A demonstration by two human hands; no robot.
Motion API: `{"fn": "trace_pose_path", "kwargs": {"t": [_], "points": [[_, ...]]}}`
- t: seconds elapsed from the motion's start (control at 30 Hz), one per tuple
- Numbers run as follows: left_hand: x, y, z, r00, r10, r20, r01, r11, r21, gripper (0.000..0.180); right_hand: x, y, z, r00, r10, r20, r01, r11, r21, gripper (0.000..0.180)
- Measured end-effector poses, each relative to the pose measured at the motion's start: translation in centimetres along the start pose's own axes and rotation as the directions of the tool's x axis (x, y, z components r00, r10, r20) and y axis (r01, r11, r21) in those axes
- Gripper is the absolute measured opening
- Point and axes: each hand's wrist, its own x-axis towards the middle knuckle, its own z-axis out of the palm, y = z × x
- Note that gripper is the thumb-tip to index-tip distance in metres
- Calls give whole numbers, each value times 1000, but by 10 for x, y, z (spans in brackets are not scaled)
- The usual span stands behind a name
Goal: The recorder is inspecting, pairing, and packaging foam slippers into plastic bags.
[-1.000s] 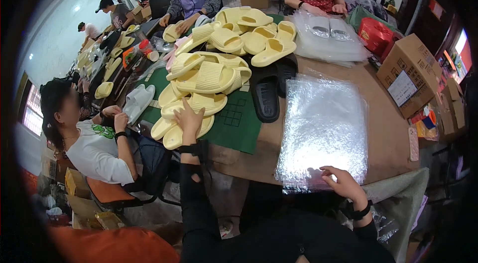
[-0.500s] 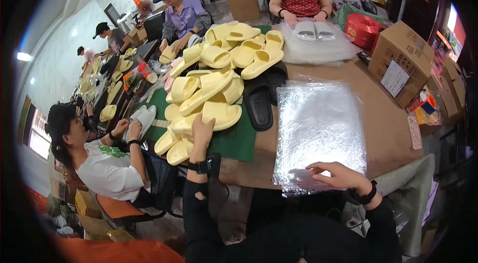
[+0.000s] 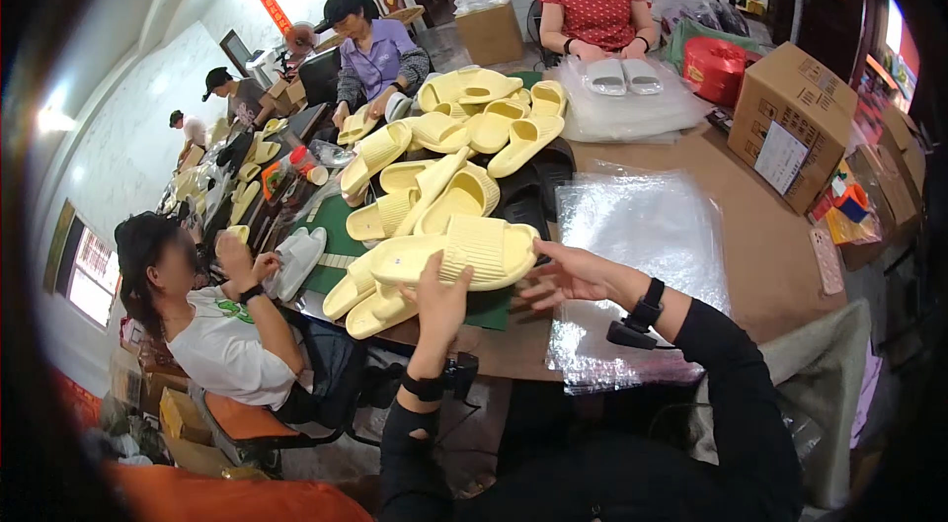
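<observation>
Yellow slipper (image 3: 464, 255) sits gripped in your left hand (image 3: 441, 300), lifted over the counter (image 3: 760, 255). Your right hand (image 3: 563, 275) is open, fingers spread, touching its toe end. Clear plastic bags (image 3: 642, 255) lie just right of that hand; more yellow slippers (image 3: 454, 157) are heaped beyond.

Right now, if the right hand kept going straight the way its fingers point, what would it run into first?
Probably the yellow slipper held up by the left hand. The right hand points left with open fingers, almost at the slipper's toe end; depth is unclear.
</observation>
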Motion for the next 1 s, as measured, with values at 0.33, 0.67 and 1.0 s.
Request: {"fn": "trace_pose_path", "kwargs": {"t": [0.33, 0.67, 1.0], "points": [[-6, -64, -28, 931, -223, -289, 65, 880, -470, 34, -12, -32, 23, 946, -318, -66, 300, 933, -199, 42], [56, -200, -13, 734, -662, -148, 678, 726, 116, 102, 15, -137, 53, 894, -443, -66, 447, 893, 55, 34], [85, -222, 7, 800, -545, -250, 466, 828, -312, 130, 94, -155, -26, 726, -611, -316, 613, 783, -105, 36]]}}
